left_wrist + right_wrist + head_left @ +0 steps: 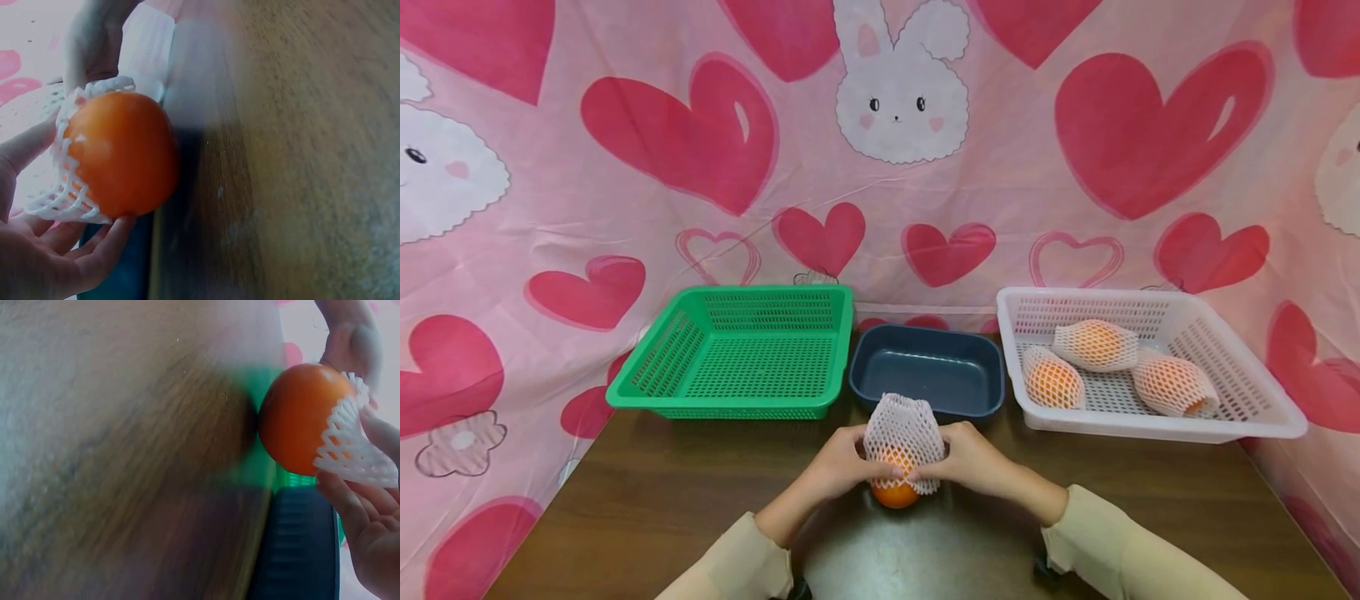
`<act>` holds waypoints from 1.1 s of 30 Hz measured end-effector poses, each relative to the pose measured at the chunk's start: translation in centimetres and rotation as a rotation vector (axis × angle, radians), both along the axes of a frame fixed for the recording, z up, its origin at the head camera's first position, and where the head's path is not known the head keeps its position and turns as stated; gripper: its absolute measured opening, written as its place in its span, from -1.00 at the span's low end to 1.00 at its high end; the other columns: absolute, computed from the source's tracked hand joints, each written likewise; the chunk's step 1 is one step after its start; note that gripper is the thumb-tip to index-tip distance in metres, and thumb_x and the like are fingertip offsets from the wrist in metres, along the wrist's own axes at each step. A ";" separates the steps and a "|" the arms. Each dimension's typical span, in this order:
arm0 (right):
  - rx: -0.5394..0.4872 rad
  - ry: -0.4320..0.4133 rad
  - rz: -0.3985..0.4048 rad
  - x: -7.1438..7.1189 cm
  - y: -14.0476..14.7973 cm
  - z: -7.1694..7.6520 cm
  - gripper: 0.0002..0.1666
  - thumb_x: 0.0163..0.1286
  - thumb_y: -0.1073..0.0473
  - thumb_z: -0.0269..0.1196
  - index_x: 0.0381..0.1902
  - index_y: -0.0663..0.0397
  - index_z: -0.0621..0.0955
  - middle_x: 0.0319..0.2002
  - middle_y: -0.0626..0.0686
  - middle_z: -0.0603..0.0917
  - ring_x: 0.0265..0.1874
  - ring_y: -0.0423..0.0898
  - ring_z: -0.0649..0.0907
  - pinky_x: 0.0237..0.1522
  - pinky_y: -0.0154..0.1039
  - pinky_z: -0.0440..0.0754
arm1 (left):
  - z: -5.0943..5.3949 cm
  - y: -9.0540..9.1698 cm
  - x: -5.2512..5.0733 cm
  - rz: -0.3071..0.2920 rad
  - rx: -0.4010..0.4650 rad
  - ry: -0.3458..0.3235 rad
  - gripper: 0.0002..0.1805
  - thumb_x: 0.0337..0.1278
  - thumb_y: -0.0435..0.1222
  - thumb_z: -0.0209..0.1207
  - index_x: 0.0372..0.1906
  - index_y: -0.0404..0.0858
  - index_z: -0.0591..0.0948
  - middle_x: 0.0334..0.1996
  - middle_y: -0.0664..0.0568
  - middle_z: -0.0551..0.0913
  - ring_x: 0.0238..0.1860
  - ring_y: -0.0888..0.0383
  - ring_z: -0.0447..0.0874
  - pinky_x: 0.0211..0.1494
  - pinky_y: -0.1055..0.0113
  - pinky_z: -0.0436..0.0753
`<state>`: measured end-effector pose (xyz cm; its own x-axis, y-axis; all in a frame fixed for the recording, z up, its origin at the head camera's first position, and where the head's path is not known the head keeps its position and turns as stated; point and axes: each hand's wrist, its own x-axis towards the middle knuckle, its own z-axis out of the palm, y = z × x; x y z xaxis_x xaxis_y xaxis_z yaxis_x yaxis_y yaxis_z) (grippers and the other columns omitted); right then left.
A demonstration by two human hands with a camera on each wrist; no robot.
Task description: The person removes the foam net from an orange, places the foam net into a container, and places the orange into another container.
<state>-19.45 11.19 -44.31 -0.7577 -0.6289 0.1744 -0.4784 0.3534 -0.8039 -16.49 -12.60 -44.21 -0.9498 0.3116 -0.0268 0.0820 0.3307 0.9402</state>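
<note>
An orange fruit [896, 495] is partly inside a white foam net [904, 423], its lower part bare, held above the table's near middle. My left hand [842, 462] grips net and fruit from the left, thumb across the front; my right hand [976, 460] does the same from the right. The left wrist view shows the bare round end of the fruit [128, 153], with the left hand's fingers [106, 250] curled under the net's edge. In the right wrist view the net [353, 447] covers only one side of the fruit [300, 419], and the right hand [369, 531] holds that side.
A green basket [726, 402] stands at the back left and a dark blue tray [928, 375] at the back middle. The white basket [1165, 426] at the back right holds several net-covered fruits [1097, 345]. A pink patterned cloth [895, 192] hangs behind the wooden table [700, 475].
</note>
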 end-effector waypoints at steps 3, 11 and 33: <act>-0.015 0.023 -0.031 0.1 -0.3 0.0 -0.69 0.07 0.17 0.62 -0.33 0.24 0.75 -0.45 -0.09 0.75 -0.48 -0.36 0.58 -0.43 -0.35 0.64 | 0.0 0.0 0.0 0.017 0.029 0.006 -0.60 -0.05 -0.33 0.54 -0.11 -0.45 0.72 -0.32 0.00 0.75 -0.34 0.21 0.60 -0.24 0.37 0.62; -0.037 0.096 -0.083 0.1 -1.0 0.0 -0.71 0.03 0.17 0.64 -0.38 0.23 0.78 -0.47 -0.06 0.77 -0.52 -0.39 0.58 -0.47 -0.38 0.63 | -0.1 -0.1 -0.1 0.079 0.060 -0.004 -0.67 0.02 -0.32 0.52 -0.14 -0.44 0.74 -0.31 -0.03 0.76 -0.36 0.18 0.59 -0.29 0.37 0.63; -0.071 -0.079 -0.114 -1.3 -1.4 0.6 -0.68 0.19 0.20 0.55 -0.24 0.35 0.74 -0.36 0.07 0.79 -0.45 -0.22 0.67 -0.36 -0.32 0.69 | -1.0 0.4 0.3 -0.126 0.120 -0.041 -0.07 -0.02 -0.34 0.54 0.46 -0.32 0.31 0.19 -0.07 0.57 0.05 0.08 0.59 0.21 0.28 0.54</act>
<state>-20.75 9.76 -43.68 -0.8368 -0.5258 0.1525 -0.3724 0.3426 -0.8625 -16.20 -12.15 -45.24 -0.9018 0.4317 -0.0202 0.0764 0.2053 0.9757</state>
